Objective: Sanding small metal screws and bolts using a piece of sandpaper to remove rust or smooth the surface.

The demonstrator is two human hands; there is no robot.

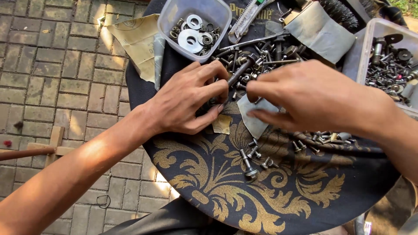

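My left hand point(187, 102) rests on a dark cloth with gold leaf patterns point(244, 196), its fingers pinched around a dark bolt point(238, 73) that points up and right. My right hand point(313, 95) reaches in from the right, fingertips pinched at the bolt's lower end, just above a grey scrap of sandpaper point(254, 117). A small tan paper scrap point(222, 124) lies under my left fingers. Whether the right fingers hold a small part is hidden.
A heap of bolts and nuts point(261, 54) covers the cloth's far side. A clear plastic tub of washers point(193, 28) stands behind, another tub of hardware point(389, 61) at right. Loose bolts point(252, 161) lie nearer me. Sandpaper sheets point(137, 39), brick paving point(48, 78) at left.
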